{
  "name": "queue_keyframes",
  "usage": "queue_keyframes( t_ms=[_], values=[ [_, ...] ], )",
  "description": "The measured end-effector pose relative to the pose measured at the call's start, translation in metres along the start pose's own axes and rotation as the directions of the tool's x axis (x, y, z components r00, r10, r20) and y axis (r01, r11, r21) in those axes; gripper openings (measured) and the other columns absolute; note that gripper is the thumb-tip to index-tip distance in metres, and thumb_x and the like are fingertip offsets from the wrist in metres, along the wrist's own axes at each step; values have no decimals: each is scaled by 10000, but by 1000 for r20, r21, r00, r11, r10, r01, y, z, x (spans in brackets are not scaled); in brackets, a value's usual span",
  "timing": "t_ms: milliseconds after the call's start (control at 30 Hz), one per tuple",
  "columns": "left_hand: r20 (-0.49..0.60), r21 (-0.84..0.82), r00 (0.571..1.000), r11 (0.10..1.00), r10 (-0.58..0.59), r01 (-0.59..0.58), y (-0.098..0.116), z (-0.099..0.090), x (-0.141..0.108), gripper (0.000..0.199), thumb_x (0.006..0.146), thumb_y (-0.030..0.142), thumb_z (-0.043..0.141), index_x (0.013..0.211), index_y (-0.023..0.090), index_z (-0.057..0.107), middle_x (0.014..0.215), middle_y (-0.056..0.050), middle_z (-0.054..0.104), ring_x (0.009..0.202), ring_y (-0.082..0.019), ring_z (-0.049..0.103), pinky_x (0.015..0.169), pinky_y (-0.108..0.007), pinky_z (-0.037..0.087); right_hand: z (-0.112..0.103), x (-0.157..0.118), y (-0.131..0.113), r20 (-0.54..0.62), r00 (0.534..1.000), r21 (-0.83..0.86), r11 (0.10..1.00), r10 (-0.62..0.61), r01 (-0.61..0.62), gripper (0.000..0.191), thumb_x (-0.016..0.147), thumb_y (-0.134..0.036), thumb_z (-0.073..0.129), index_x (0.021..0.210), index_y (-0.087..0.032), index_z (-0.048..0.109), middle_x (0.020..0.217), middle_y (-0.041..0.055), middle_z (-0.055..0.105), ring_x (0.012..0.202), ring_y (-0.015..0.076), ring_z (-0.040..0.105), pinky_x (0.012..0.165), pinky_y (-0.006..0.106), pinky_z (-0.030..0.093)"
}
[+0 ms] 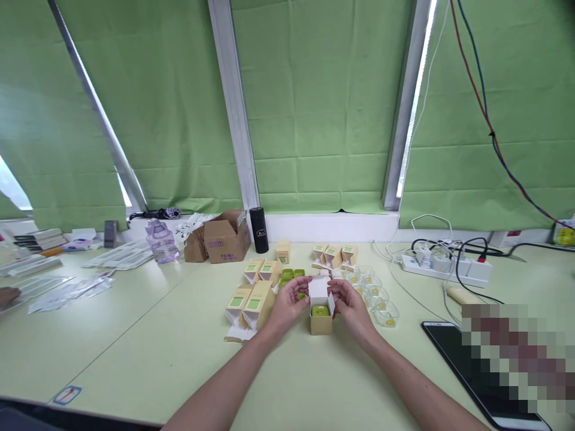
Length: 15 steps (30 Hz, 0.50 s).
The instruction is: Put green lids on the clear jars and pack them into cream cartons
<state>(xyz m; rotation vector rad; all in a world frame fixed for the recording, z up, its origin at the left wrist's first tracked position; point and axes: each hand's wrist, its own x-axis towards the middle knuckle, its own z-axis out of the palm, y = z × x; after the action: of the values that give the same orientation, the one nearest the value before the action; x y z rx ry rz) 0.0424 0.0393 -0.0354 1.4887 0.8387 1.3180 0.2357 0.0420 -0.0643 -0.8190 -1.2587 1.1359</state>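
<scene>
On the desk (pixel 148 365), the small tan box (pixel 321 327) stands upright directly between the two hands, about equally near to each, its open top upward and its tall white flap (pixel 318 288) raised along the far side. The left hand (pixel 293 294) has bent fingers at the box's upper left edge; the right hand (pixel 349 301) is curled likewise at the right side flap. Whether either pinches firmly, I cannot tell. Inside the box sits a green container (pixel 320 310), below the rim. Left of the left hand lie green-labelled boxes (pixel 257 304), white flaps showing at their near ends; right of the right hand stand clear cups (pixel 386 314), each of the nearer ones with something yellow in the bottom. Just beyond the left hand are more green containers (pixel 287 273), and farther back, three labelled boxes (pixel 332 257) sit side by side.
</scene>
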Motion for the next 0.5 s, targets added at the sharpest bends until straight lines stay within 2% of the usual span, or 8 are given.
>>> queue_keyframes(
  t_ms=[500],
  values=[
    [16, 83, 999, 996, 36, -37, -8, 4, -1, 459, 785, 255, 826, 1170, 185, 585, 1165, -107, 665, 1091, -238, 627, 928, -343, 478, 2, -1, 0, -1, 999, 16, 999, 33, -33, 354, 770, -318, 657, 1108, -220, 618, 946, 54, 693, 759, 205, 638, 533, 274, 492]
  ],
)
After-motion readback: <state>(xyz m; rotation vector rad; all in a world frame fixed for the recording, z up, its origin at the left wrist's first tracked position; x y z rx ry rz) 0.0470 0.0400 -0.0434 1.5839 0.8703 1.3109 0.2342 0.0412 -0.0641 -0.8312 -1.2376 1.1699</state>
